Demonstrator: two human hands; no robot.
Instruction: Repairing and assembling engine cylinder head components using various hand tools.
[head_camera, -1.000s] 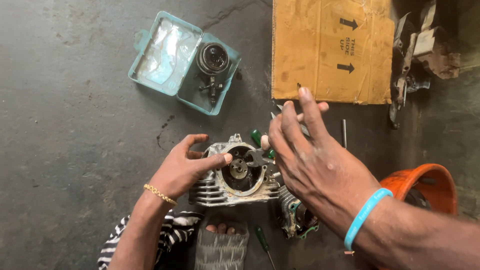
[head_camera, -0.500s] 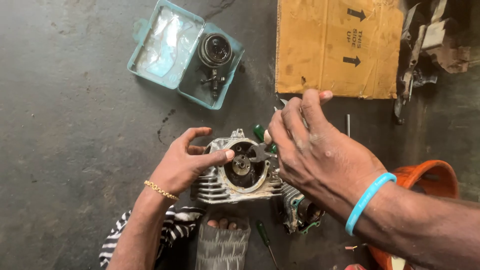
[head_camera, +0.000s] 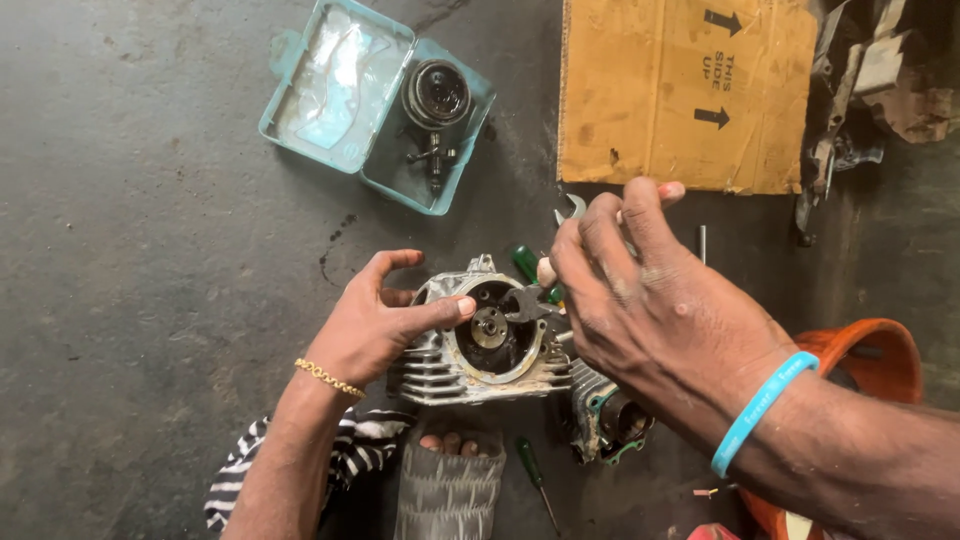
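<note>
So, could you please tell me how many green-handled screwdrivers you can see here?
2. One green handle shows just above the engine part, beside the right hand, and is partly covered by it. The other screwdriver lies on the floor below the part. More may be hidden.

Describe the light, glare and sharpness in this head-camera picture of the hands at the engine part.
Head view: soft, even daylight, with only faint shadows under the left hand and right hand; pale glare on the clear lid of the teal box; the engine part and cardboard look sharp; slight blur at the right fingertips.
</note>
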